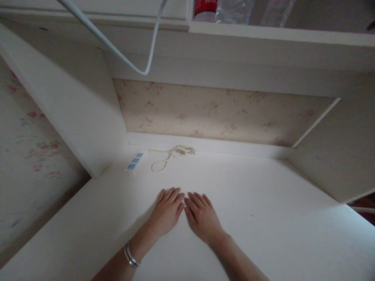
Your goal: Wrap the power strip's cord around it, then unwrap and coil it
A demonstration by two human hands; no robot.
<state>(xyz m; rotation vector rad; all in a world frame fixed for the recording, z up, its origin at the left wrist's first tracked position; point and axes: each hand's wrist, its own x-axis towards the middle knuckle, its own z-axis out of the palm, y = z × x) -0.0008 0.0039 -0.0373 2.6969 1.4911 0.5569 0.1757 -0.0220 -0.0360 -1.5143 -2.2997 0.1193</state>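
Both my hands lie palm down on the white desktop, side by side with a small gap between them. My left hand has its fingers stretched out flat and holds nothing; a silver bangle circles that wrist. Likewise flat and holding nothing, my right hand points its fingers toward the back wall. Beyond the left hand lies a white power strip with blue socket faces. Its cream cable, partly bundled and looped, rests along the back edge.
A white cable or rod hangs bent in the upper left foreground. Overhead, a shelf carries a red-labelled item and clear plastic packaging. White side panels bound the desk, with floral wallpaper behind.
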